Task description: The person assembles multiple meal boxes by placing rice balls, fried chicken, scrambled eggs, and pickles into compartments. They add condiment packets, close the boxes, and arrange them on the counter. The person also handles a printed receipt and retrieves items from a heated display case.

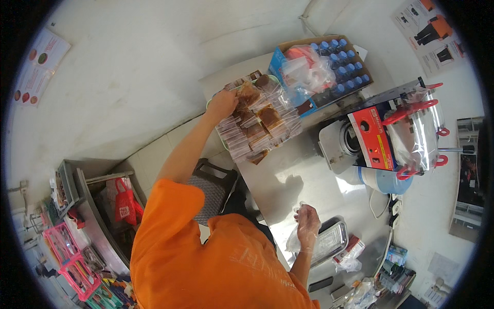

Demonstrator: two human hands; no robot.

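My left hand (223,104) is stretched out over a wide heap of small clear packets (242,135) on a green-rimmed tray. Its fingers are closed at the edge of a clear plastic packet with brown filling (249,96), though the fingertips are partly hidden. More brown-filled packets (269,118) lie on the heap. Above the steel table, my right hand (307,220) is closed on a thin clear plastic bag (294,240), which hangs below the fingers. A rectangular metal tray (329,242) lies right beside that hand.
On the steel table (272,180) stand a blue-sided carton (278,63) of blue-capped bottles and a red-fronted machine (371,139) with red handles. A red-and-white packet (352,248) and a dark phone-like slab (321,284) lie nearer. A grey woven stool (208,193) stands left of the table.
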